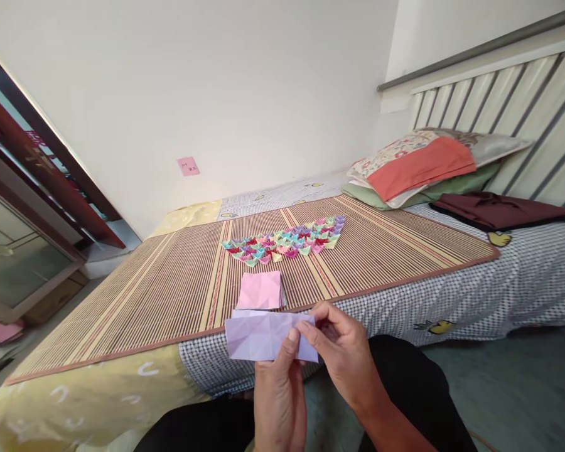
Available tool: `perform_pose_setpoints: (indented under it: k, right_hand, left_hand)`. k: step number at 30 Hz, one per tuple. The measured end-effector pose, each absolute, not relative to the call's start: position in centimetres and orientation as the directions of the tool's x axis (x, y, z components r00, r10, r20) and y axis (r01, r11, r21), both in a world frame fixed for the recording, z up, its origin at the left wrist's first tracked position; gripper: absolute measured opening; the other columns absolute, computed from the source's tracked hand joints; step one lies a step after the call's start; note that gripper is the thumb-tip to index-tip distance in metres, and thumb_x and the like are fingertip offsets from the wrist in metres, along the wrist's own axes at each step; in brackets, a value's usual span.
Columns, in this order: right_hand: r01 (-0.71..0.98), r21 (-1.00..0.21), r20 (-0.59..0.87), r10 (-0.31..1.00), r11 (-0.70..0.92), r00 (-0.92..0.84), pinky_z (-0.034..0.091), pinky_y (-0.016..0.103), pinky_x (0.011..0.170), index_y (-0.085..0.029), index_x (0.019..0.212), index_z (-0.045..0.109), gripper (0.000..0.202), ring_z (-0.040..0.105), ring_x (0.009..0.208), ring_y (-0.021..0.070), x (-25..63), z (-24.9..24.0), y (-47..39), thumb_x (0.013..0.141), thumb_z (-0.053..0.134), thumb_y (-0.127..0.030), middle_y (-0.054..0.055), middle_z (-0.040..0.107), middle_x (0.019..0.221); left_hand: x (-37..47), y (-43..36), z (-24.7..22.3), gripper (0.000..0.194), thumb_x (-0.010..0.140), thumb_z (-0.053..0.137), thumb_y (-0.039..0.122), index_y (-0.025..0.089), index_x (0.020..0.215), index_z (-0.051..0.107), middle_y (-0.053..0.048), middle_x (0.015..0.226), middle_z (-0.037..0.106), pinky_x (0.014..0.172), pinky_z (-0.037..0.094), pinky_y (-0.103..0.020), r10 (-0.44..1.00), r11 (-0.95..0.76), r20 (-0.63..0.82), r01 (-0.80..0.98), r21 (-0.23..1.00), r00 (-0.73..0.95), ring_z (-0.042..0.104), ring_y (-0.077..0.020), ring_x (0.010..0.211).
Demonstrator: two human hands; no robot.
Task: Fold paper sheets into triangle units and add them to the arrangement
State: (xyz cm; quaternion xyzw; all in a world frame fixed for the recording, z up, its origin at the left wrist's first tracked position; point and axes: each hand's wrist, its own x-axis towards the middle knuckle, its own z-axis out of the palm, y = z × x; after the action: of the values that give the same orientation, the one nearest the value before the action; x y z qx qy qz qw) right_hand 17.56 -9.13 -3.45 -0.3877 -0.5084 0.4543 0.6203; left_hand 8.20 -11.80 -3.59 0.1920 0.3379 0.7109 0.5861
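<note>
Head view: both hands pinch one creased, folded purple paper (250, 339), held at the near edge of the bed (522, 292). The left hand (281, 392) comes up from below, its thumb pressed on the front of the sheet; the right hand (346, 351) nips the paper's right end between thumb and fingers, some of those fingers partly hidden. Just beyond the purple paper, a stack of square papers (260, 290), a creased pink one on top, lies on a striped mat (145, 289). Farther out on the same mat, many small folded paper pieces (292, 242) in mixed colours sit in close rows. To the right, pillows (419, 166) are piled near a maroon cloth (499, 210). A pink note (188, 166) is on the white wall (263, 94).
</note>
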Motion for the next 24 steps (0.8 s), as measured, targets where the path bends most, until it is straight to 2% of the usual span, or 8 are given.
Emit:
perform_pose_setpoints:
  k: [6,11,15,19,22,24]
  right_hand:
    - [-0.315,-0.931,0.188,0.982,0.185,0.021,0.044,0.022,0.058,-0.019,0.076,0.064,0.031,0.052,0.064,0.0132,17.5,-3.1,-8.9,0.083,0.080,-0.044,-0.002,0.058,0.069]
    - [-0.366,-0.918,0.166,0.986,0.156,0.003,0.045,0.023,0.057,-0.019,0.082,0.066,0.030,0.054,0.064,0.0134,17.2,-3.0,-9.0,0.086,0.078,-0.047,-0.001,0.059,0.071]
    - [-0.343,-0.925,0.199,0.978,0.165,-0.065,0.047,0.023,0.058,-0.019,0.081,0.065,0.030,0.054,0.065,0.0139,16.9,-2.7,-9.2,0.086,0.078,-0.046,-0.001,0.059,0.072]
    - [-0.250,-0.941,0.242,0.970,0.228,-0.027,0.045,0.023,0.055,-0.019,0.079,0.066,0.030,0.053,0.061,0.0137,17.0,-2.7,-9.0,0.087,0.076,-0.045,-0.001,0.057,0.068]
    - [-0.187,-0.944,0.273,0.962,0.272,0.024,0.043,0.022,0.054,-0.018,0.078,0.067,0.030,0.052,0.060,0.0134,17.5,-2.9,-8.7,0.086,0.077,-0.045,-0.001,0.058,0.066]
    - [-0.167,-0.945,0.277,0.960,0.280,0.041,0.042,0.022,0.053,-0.018,0.077,0.067,0.031,0.052,0.059,0.0132,17.8,-3.2,-8.6,0.087,0.076,-0.046,-0.001,0.058,0.066]
  left_hand:
    - [7.6,-11.7,-3.2,0.053,0.079,0.086,0.023,0.021,0.129,0.069,-0.008,0.113,0.075,0.097,0.055,-0.039,0.962,-0.112,-0.100,-0.704,0.701,-0.253,0.069,-0.0259,0.110]
    - [7.5,-12.0,-3.4,0.061,0.079,0.087,0.023,0.024,0.135,0.065,-0.006,0.113,0.075,0.090,0.056,-0.034,0.949,-0.154,-0.084,-0.681,0.716,-0.303,0.071,-0.0229,0.103]
    - [7.5,-12.1,-3.4,0.049,0.076,0.090,0.023,0.023,0.122,0.071,-0.004,0.105,0.075,0.086,0.057,-0.030,0.935,-0.199,-0.064,-0.666,0.719,-0.349,0.071,-0.0212,0.100]
    - [6.7,-12.2,-3.1,0.029,0.079,0.088,0.028,0.017,0.102,0.073,-0.005,0.094,0.075,0.063,0.057,-0.023,0.936,-0.142,-0.142,-0.712,0.687,-0.323,0.070,-0.0170,0.082]
    - [5.8,-12.4,-2.5,0.022,0.085,0.082,0.024,0.016,0.103,0.073,-0.008,0.099,0.076,0.059,0.060,-0.023,0.950,-0.051,-0.207,-0.770,0.636,-0.233,0.072,-0.0177,0.081]
    - [5.2,-12.4,-2.1,0.015,0.091,0.074,0.017,0.015,0.106,0.072,-0.010,0.104,0.076,0.062,0.064,-0.025,0.946,-0.011,-0.253,-0.801,0.599,-0.202,0.074,-0.0192,0.087]
